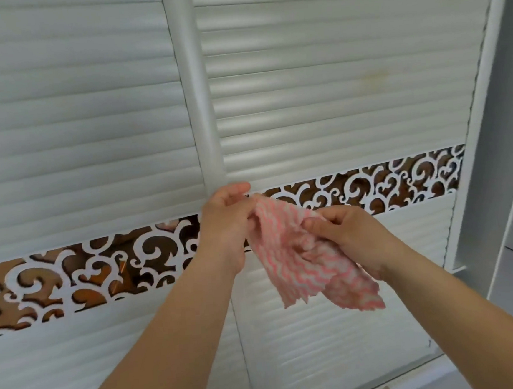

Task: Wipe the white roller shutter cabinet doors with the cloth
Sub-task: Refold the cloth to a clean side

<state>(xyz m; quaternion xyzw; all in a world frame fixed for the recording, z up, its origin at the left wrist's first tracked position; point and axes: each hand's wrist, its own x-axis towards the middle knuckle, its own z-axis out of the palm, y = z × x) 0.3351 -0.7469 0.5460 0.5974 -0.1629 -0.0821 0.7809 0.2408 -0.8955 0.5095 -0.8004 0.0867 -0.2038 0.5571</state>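
Left white roller shutter door [74, 116] cut off at frame edge, scrollwork band [71, 276], left hand [225, 218] pinching the pink-striped cloth's [300, 258] top corner, right hand [347, 236] gripping its bunched middle, right door [317, 82] faintly stained, no writing readable

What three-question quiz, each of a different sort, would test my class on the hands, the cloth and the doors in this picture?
1. True or false: both hands hold the cloth.
2. Which does the ornamental band show? A) scrollwork B) stripes C) plain white
3. Fill in: the cloth has wavy lines of white and ____.

Key
1. True: the left hand grips its top corner and the right hand pinches its middle, in front of the doors.
2. A
3. pink
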